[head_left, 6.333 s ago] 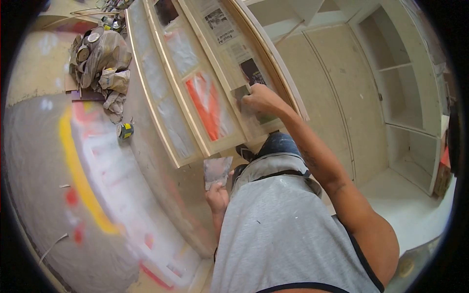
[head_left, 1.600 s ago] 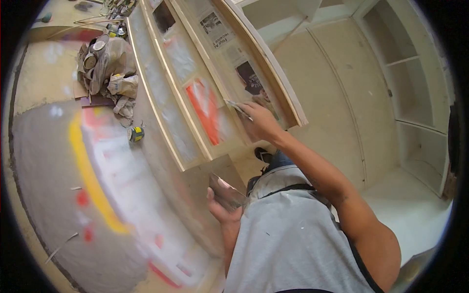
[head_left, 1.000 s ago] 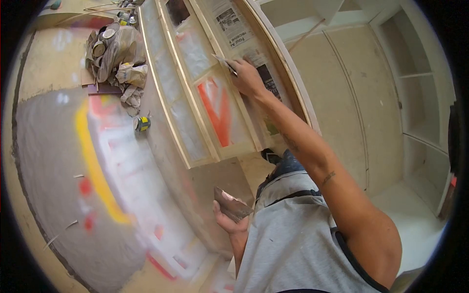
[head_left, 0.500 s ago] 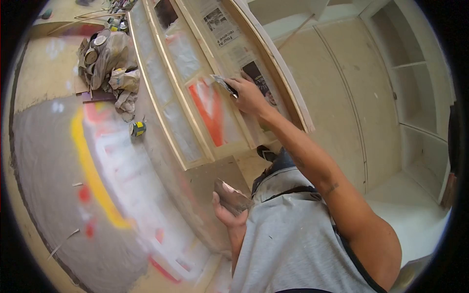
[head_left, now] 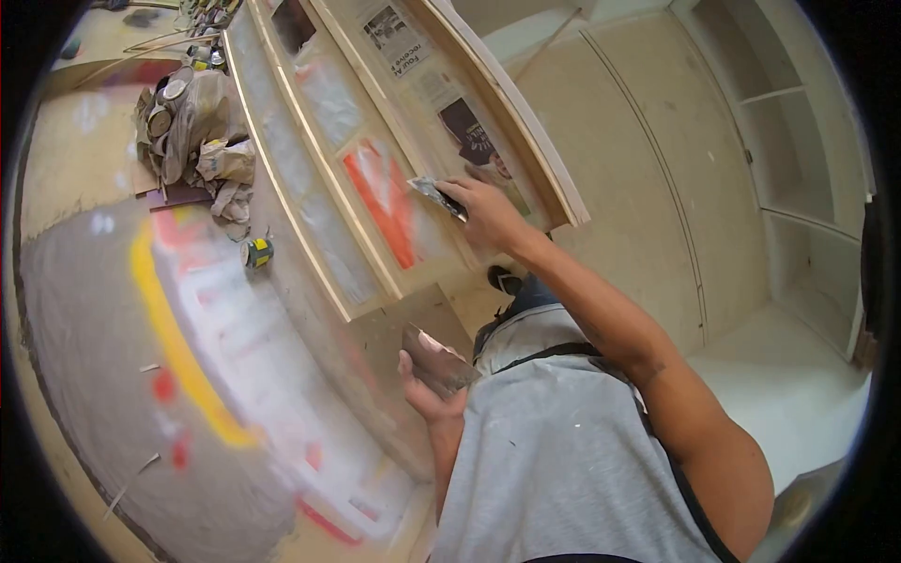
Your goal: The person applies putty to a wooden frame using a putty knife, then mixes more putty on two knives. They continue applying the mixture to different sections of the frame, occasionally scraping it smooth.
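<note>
My right hand [head_left: 493, 214] is closed around the dark handle of a putty knife [head_left: 441, 197]. Its light-smeared blade lies over the pale wooden slat [head_left: 385, 122] of a long wooden frame. My left hand [head_left: 432, 392], close to my waist, grips a thin flat plate [head_left: 437, 366] with a dull metallic face, fingers partly hidden behind it. Between the slats of the frame show newspaper [head_left: 399, 42], whitish sheeting and an orange-red painted patch [head_left: 380, 202].
Left of the frame stand a small green-and-yellow can [head_left: 256, 252] and a heap of crumpled bags and cans [head_left: 192, 122]. Paint-marked grey sheeting [head_left: 84, 310] covers the floor there. White shelving [head_left: 793, 159] stands at the right, beside a plywood-coloured board [head_left: 610, 141].
My right hand and the putty knife have moved nearer to me along the frame. The whole view has shifted slightly; the left hand still holds the plate.
</note>
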Tool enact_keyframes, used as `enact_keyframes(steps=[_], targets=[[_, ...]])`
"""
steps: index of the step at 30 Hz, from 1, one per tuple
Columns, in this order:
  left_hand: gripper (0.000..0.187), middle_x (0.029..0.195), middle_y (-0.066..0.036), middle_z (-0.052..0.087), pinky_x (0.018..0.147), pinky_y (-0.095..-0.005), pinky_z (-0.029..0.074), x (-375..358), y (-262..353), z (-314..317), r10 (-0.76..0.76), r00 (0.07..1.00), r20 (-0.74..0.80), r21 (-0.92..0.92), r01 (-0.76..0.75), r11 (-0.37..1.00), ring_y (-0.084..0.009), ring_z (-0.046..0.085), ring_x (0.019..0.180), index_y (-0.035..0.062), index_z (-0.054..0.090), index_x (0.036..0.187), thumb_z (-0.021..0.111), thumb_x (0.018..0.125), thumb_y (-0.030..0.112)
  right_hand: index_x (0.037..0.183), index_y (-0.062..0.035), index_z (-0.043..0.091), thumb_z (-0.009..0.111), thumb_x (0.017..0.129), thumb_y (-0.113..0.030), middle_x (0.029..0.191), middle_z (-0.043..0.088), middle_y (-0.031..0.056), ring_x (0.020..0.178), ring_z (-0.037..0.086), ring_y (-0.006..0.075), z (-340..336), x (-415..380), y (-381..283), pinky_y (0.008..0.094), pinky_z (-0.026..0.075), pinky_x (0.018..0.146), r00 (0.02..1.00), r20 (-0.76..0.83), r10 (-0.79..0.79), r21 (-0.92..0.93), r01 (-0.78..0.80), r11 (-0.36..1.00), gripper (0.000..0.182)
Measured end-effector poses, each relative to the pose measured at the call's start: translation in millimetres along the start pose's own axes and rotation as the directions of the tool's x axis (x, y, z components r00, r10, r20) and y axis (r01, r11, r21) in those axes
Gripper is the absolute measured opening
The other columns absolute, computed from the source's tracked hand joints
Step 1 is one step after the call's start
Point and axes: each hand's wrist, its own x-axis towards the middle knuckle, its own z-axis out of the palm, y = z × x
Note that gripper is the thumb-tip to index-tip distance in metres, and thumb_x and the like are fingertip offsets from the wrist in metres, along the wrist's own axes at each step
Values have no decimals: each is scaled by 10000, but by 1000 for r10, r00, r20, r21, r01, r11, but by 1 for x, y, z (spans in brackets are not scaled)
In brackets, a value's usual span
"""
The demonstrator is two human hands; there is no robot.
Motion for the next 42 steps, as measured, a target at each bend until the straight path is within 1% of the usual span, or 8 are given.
enact_keyframes(steps=[3,6,9,11,17,20,26,42], targets=[[336,829,-47,658,501,-311,373,2,0,-8,4,999,53,16,-4,1000,-168,537,596,121,626,1047,515,946,422,1204,10,590,622,670,-4,1193,607,184,1101,571,370,-2,-15,-3,418,403,1046,996,41,74,52,-76,996,535],[341,828,-56,659,509,-315,376,1,0,-11,-6,992,127,46,0,999,-170,535,593,115,626,1050,520,944,422,1239,-3,573,634,692,-30,1215,593,177,1102,570,367,-5,-27,-6,396,464,942,998,54,-22,-72,26,997,552],[347,827,-60,660,510,-314,374,-1,-1,-11,-28,992,119,43,23,999,-170,526,585,114,626,1058,522,942,425,1246,-8,568,655,694,-52,1221,589,174,1124,558,358,-5,-41,-9,404,432,1006,992,95,85,25,-87,996,560],[352,825,-60,658,513,-311,373,1,-1,-18,-12,990,139,53,5,999,-167,522,582,116,626,1067,520,942,428,1233,-12,568,672,653,-34,1197,600,164,1125,564,331,-6,-48,-12,462,316,1127,997,61,46,36,-49,998,590],[360,830,-52,658,516,-318,369,-1,1,-26,-60,984,168,52,52,997,-165,492,565,126,627,1093,499,950,431,1216,-28,575,672,667,-35,1167,612,144,1119,570,298,-4,-69,-16,480,288,1139,998,46,38,-38,-36,999,558],[361,828,-46,657,505,-318,358,-5,0,-28,-62,987,149,74,51,996,-163,470,549,127,623,1101,490,954,429,1246,-57,568,666,740,-81,1214,604,129,1095,583,306,-5,-80,-19,466,292,1142,996,75,44,-104,-36,994,516],[358,826,-47,657,477,-325,341,-13,0,-34,-67,986,156,97,53,994,-164,452,525,118,620,1095,482,959,420,1263,-85,554,662,748,-83,1206,613,111,1087,591,290,-1,-104,-21,487,282,1143,998,50,43,-150,-35,988,526],[357,826,-59,654,489,-336,382,-17,0,-55,-101,986,131,198,74,977,-192,518,574,101,611,1057,494,952,422,1223,-57,580,664,679,-1,1215,607,117,1111,583,273,2,-149,-34,462,337,1106,992,1,125,-51,-124,991,554]])
